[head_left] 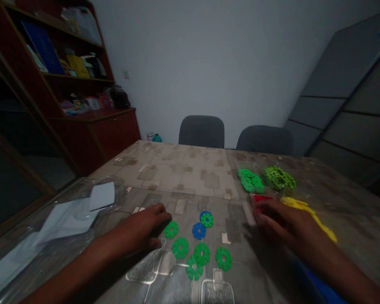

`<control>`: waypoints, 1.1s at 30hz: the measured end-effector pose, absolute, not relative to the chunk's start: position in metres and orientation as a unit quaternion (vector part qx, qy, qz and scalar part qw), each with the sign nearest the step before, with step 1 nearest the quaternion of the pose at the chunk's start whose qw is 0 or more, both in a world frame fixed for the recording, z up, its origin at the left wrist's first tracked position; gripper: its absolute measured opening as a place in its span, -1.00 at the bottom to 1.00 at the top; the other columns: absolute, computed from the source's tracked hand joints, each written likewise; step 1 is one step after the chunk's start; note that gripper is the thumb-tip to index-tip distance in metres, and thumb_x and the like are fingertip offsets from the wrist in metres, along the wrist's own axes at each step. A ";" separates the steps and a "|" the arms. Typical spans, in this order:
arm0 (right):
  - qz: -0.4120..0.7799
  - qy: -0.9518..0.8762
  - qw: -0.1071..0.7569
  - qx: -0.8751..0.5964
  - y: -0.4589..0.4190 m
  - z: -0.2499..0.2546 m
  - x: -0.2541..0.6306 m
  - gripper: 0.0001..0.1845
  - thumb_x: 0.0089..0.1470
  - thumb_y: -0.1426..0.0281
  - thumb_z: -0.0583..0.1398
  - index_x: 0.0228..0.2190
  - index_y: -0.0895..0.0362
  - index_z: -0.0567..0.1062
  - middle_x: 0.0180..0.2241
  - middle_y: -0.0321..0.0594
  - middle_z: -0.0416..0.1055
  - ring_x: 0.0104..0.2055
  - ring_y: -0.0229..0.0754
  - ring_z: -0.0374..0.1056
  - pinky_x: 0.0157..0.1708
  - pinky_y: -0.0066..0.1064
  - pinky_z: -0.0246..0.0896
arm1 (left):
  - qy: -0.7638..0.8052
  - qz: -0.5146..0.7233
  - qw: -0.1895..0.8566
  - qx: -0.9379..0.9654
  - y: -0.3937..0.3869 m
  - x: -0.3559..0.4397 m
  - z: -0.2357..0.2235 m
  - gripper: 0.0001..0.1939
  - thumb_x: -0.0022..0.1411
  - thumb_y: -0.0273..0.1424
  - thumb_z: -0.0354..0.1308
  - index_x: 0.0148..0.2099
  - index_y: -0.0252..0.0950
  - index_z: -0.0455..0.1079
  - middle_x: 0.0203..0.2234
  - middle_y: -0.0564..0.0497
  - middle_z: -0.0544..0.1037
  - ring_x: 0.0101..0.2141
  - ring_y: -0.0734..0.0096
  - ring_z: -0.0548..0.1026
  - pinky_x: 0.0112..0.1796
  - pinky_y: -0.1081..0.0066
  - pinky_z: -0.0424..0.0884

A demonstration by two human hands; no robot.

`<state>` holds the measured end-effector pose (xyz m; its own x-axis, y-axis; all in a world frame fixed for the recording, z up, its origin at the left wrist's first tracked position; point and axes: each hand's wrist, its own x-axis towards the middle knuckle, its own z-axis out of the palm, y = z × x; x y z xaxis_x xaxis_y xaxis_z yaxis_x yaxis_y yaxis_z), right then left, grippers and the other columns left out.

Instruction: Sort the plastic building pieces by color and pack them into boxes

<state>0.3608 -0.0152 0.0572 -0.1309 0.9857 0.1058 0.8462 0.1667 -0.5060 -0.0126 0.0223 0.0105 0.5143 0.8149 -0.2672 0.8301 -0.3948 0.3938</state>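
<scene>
Light, stiff green toothed plastic discs (180, 248) and blue ones (199, 231) lie loose on the glossy table cover (183, 169), best pinched by their rims; the left hand (142, 226) rests curled and empty just beside them, while the right hand (281, 221) lies over a red piece (260, 198), whether gripping it I cannot tell.

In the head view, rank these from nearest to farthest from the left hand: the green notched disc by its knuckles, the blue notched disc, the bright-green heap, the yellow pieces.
From the left hand:
1. Green plastic notched disc, just right of it.
2. Blue plastic notched disc, further right.
3. Bright-green plastic heap, back right.
4. Yellow plastic pieces, farthest right.
</scene>
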 end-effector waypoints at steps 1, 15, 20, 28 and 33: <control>0.181 -0.747 0.190 -0.611 -0.018 0.049 0.347 -0.65 0.14 0.25 0.10 -0.15 0.10 0.57 -0.23 -0.03 0.61 -0.24 0.03 0.53 -0.24 -0.18 0.38 | 0.491 -0.020 0.242 0.837 0.021 -0.009 0.011 -0.53 0.08 -0.47 0.26 0.07 -0.15 0.38 0.01 -0.08 0.38 -0.06 0.09 0.43 -0.05 0.21 0.33; 0.247 -0.773 0.006 -0.584 -0.029 0.008 0.287 -0.69 -0.03 0.54 0.27 -0.18 0.15 0.50 0.02 0.05 0.39 0.02 0.09 0.35 0.01 -0.14 0.22 | 0.472 0.036 0.279 0.835 0.021 -0.001 -0.005 -0.70 0.04 -0.49 0.19 -0.14 -0.19 0.28 -0.18 -0.01 0.45 -0.20 0.19 0.43 -0.21 0.31 0.29; 0.281 -0.763 0.040 -0.581 -0.025 -0.004 0.296 -0.71 -0.14 0.60 0.25 -0.31 0.09 0.41 -0.26 -0.21 0.45 -0.24 -0.11 0.35 -0.26 -0.35 0.14 | 0.448 0.055 0.321 0.833 0.022 0.005 0.003 -0.88 0.12 -0.51 0.10 -0.29 -0.20 0.26 -0.40 0.10 0.45 -0.35 0.33 0.41 -0.34 0.41 0.21; 0.406 -0.746 0.132 -0.511 -0.029 -0.007 0.270 -0.51 -0.12 0.63 0.22 -0.10 0.07 0.51 -0.39 -0.36 0.45 -0.35 -0.21 0.33 -0.39 -0.47 0.07 | 0.432 0.053 0.381 0.816 0.010 0.019 -0.005 -0.68 0.07 -0.54 0.07 -0.12 -0.19 0.44 -0.46 0.13 0.40 -0.42 0.39 0.37 -0.41 0.47 0.19; 0.378 -0.744 0.120 -0.537 -0.037 -0.012 0.256 -0.46 -0.01 0.50 0.31 0.05 0.07 0.48 -0.04 -0.10 0.51 0.00 0.01 0.37 -0.04 -0.29 0.15 | 0.461 0.038 0.352 0.813 0.006 0.020 -0.013 -0.64 -0.03 -0.50 0.18 -0.12 -0.21 0.44 -0.31 0.05 0.49 -0.27 0.24 0.43 -0.27 0.38 0.25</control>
